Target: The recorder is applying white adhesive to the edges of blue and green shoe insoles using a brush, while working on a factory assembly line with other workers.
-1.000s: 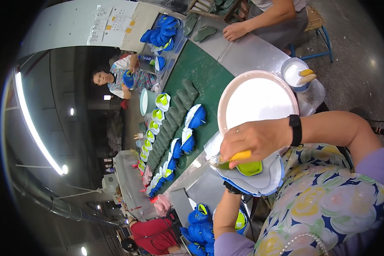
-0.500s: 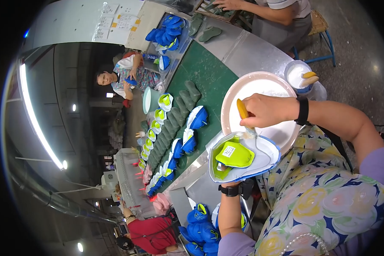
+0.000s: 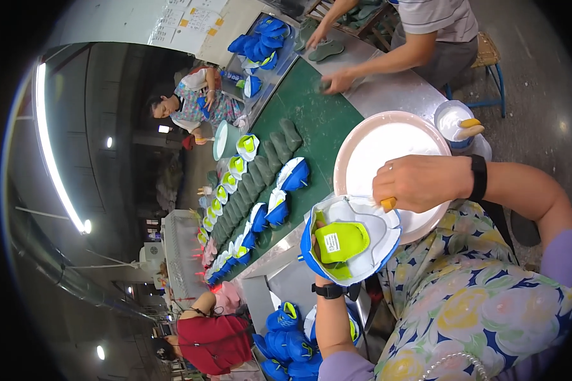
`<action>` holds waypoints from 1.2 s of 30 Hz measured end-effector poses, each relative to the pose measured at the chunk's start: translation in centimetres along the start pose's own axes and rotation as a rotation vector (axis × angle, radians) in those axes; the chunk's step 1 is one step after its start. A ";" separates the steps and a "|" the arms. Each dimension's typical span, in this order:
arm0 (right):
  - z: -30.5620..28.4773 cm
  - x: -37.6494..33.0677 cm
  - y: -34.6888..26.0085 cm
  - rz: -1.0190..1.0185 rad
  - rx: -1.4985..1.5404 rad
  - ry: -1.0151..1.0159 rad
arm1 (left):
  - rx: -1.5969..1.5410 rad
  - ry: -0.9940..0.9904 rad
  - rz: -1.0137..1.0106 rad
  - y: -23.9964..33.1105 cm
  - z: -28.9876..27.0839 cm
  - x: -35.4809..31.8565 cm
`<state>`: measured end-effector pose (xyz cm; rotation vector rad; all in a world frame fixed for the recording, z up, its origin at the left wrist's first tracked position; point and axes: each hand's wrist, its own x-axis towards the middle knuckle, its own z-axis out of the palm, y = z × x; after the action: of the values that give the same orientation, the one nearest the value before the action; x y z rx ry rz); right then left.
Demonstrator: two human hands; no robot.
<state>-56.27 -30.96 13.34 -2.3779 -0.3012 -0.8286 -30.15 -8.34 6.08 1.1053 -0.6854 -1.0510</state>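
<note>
My left hand [image 3: 321, 280] holds a shoe upper [image 3: 362, 257] from beneath, its fingers mostly hidden by it. The upper is blue outside with a white lining, and a lime-green tongue with a white label lies in its opening. Closed around a yellow-handled brush [image 3: 388, 204], my right hand [image 3: 419, 184] is at the upper's edge nearest the basin. Its bristles are hidden. Just beyond is a pink basin [image 3: 339, 162] of white liquid [image 3: 375, 149], partly under my right hand and forearm.
A green conveyor belt [image 3: 321, 130] carries rows of dark green soles [image 3: 254, 184] and blue-white uppers [image 3: 293, 174]. A cup [image 3: 448, 117] with yellow-handled brushes stands beside the basin. Blue uppers [image 3: 292, 343] are piled at lower left. A co-worker's hands [image 3: 340, 81] reach over the belt's far end.
My right hand has rolled over, so the brush handle points down and its bristles are hidden. The upper has moved slightly left and turned. The co-worker's hands have come over the belt.
</note>
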 end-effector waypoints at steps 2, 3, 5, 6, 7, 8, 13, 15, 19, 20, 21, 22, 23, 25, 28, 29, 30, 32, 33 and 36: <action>-0.5 0.3 0.0 0.073 0.050 0.062 | 0.003 0.045 0.010 -0.2 0.1 0.0; -0.7 0.5 -0.2 0.147 0.098 0.133 | 0.006 0.064 0.014 -0.3 0.3 0.0; -0.1 2.2 -0.2 0.072 0.112 0.255 | 0.017 0.102 0.026 0.0 0.4 0.3; 0.3 2.9 -0.5 0.153 0.097 0.263 | 0.024 0.122 0.036 0.2 0.4 0.5; 0.6 3.4 -0.5 0.233 0.081 0.272 | 0.032 0.140 0.047 0.6 0.4 0.8; 1.1 4.0 -0.1 0.240 0.121 0.376 | 0.040 0.171 0.064 0.9 0.0 0.9; 0.7 1.6 2.4 0.539 0.065 0.155 | 0.056 0.317 0.152 2.4 -1.9 2.2; 0.1 0.9 1.7 0.634 0.348 0.358 | 0.052 0.391 0.189 2.8 -2.6 2.3; -0.5 -1.7 1.4 0.668 0.356 0.397 | 0.130 0.635 -0.071 1.3 -9.3 6.8; -0.6 -2.2 1.0 0.700 0.388 0.383 | 0.132 0.520 0.016 -0.5 -11.7 7.5; -0.7 -2.8 1.0 0.737 0.416 0.372 | 0.021 0.455 0.022 -1.2 -11.7 8.9; -0.8 -3.4 1.0 0.735 0.408 0.366 | -0.001 0.449 0.010 -2.2 -11.8 10.5; -0.9 -4.0 0.6 0.815 0.414 0.380 | -0.026 0.437 -0.002 -3.2 -12.1 12.2; -0.2 -4.4 0.9 0.879 0.431 0.353 | -0.122 0.430 0.026 -4.3 -12.7 15.3; 0.8 -4.4 1.1 1.007 0.580 0.328 | 0.031 0.444 0.143 -7.2 -17.0 19.1; -0.1 -4.3 0.5 1.020 0.557 0.314 | 0.009 0.524 -0.044 -7.1 -13.9 21.5; 0.1 -5.1 0.3 1.029 0.564 0.350 | 0.085 0.632 -0.201 -7.6 -13.5 22.7; 0.9 -4.3 0.3 1.016 0.563 0.283 | 0.278 0.663 -0.265 -7.7 -15.4 21.3; 0.1 -6.1 0.1 1.023 0.590 0.245 | 0.283 0.638 -0.303 -7.2 -13.5 22.1; 2.6 -6.4 0.9 1.038 0.587 0.237 | 0.353 0.674 -0.163 -7.8 -18.6 17.4</action>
<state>-59.64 -30.21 7.36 -1.5249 0.6587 -0.4052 -9.98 -18.10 -8.39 1.7314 -0.2382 -0.6293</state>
